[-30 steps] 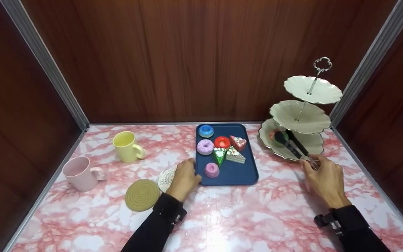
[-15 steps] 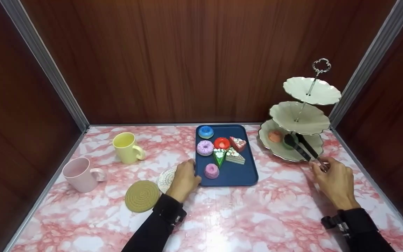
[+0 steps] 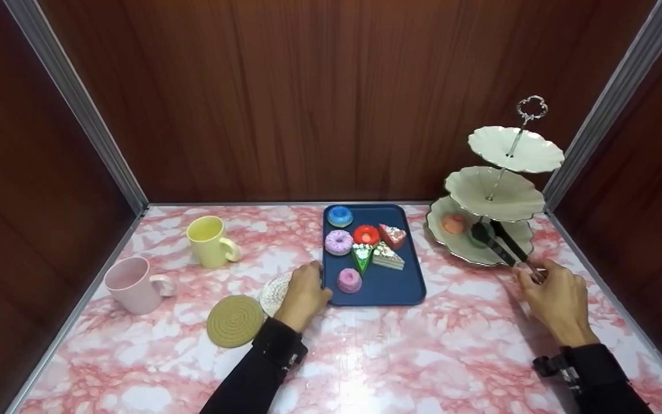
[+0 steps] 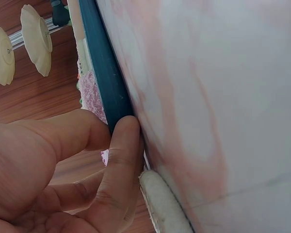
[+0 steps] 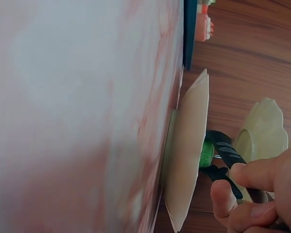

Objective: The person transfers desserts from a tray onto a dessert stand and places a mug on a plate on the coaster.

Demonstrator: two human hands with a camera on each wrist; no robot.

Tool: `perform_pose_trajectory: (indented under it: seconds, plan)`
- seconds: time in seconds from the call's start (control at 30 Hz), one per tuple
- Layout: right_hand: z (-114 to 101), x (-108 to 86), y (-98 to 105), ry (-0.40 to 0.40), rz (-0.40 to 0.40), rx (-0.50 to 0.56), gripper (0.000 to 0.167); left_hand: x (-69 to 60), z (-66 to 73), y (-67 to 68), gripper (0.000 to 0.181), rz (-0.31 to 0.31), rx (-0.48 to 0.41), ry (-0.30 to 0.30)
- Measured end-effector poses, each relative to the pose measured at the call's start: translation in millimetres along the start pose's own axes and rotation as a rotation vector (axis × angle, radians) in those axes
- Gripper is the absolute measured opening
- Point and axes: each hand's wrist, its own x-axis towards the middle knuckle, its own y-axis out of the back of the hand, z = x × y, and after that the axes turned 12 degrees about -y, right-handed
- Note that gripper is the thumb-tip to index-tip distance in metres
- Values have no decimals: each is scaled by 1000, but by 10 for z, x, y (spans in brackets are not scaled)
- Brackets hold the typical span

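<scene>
My left hand (image 3: 302, 293) pinches the left rim of a dark blue tray (image 3: 391, 290), its thumb on the upper edge in the left wrist view. On the tray lie a blue donut (image 3: 340, 215), a lilac donut (image 3: 338, 242), a red donut (image 3: 366, 234), several cake slices and a small pink ring cake (image 3: 349, 280). My right hand (image 3: 558, 296) grips black-tipped tongs (image 3: 503, 250). Their tips are around a green cake (image 5: 206, 154) at the bottom plate (image 3: 457, 247) of a three-tier stand; contact with the plate is unclear. An orange cake (image 3: 453, 223) sits left of it.
At left stand a yellow mug (image 3: 207, 244) and a pink mug (image 3: 134, 287). A woven tan coaster (image 3: 235, 321) and a white lacy coaster (image 3: 272, 293) lie beside my left hand. The stand's upper plates (image 3: 495, 192) overhang the tongs. Wood-grain walls enclose the table.
My right hand has moved right and slightly nearer me. The tongs and green cake have shifted right, uncovering the orange cake. My left hand and the tray have stayed put.
</scene>
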Motion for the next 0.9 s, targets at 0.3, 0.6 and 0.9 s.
perform_pose_trajectory:
  seconds: [0.3,0.6,0.9]
  plan:
    - [60,31,75,-21,-40,-33,46,2,1,4,38,-13,-17,4]
    - [120,118,19,-55,-20,-43,41,-3,-7,8,36,-1,-4,-17]
    - [73,272,-80,-124,-61,-42,49,-6,-3,-2,42,-12,-9,2]
